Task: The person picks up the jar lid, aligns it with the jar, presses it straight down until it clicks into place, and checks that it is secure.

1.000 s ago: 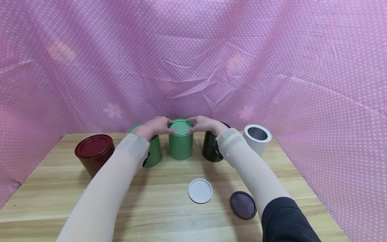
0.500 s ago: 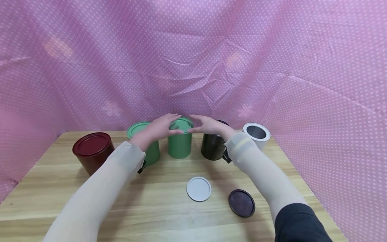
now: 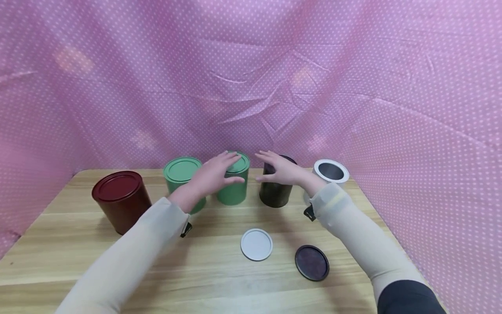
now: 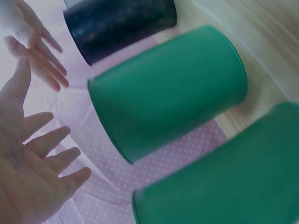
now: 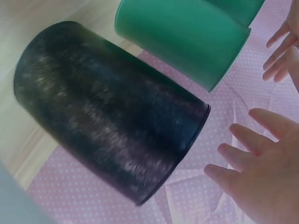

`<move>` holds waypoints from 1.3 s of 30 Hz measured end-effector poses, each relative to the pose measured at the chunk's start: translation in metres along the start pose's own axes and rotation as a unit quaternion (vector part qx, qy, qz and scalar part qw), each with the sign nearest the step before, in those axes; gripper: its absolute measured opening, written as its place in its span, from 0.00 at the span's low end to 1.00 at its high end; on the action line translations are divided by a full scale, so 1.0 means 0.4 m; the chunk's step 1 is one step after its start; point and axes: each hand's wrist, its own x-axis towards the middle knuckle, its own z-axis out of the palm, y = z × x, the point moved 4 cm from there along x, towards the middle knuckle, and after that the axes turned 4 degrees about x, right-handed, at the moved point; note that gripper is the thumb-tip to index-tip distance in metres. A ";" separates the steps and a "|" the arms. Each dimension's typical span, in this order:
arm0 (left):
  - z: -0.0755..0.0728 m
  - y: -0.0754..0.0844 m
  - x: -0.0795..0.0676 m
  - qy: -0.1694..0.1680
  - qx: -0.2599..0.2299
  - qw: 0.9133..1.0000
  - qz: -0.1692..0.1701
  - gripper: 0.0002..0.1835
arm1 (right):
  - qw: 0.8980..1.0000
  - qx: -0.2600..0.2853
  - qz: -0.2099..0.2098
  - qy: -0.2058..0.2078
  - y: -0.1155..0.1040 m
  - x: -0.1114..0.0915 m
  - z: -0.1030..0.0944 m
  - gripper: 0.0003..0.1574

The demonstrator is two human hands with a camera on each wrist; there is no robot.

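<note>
Middle green can [image 3: 232, 192] stands upright at centre frame, lid on. Left hand [image 3: 213, 174] is raised before it, fingers spread, not touching. Right hand [image 3: 283, 170], fingers likewise spread, is before the black can [image 3: 274, 196], right of centre. White lid [image 3: 256, 244] and dark lid [image 3: 311, 262] lie on the surface [image 3: 219, 279], lower centre and lower right.

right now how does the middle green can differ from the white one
Colour: the middle green can is green all over outside, while the white can is white with a dark inside.
Top: the middle green can is lidded; the white can is open.
Place: the middle green can is mid-row; the white can is at the right end.
Both stand upright on the wooden table.
</note>
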 end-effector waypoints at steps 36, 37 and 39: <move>0.281 0.294 -0.084 -0.030 -0.015 0.994 0.104 0.37 | 0.993 -0.011 -0.028 0.113 0.111 -0.403 0.085 0.45; 0.289 0.298 -0.085 -0.038 -0.010 0.994 0.103 0.37 | 0.993 -0.008 -0.024 0.115 0.114 -0.409 0.091 0.46; 0.305 0.306 -0.088 -0.046 0.005 0.993 0.105 0.38 | 0.993 0.000 -0.016 0.116 0.120 -0.422 0.104 0.46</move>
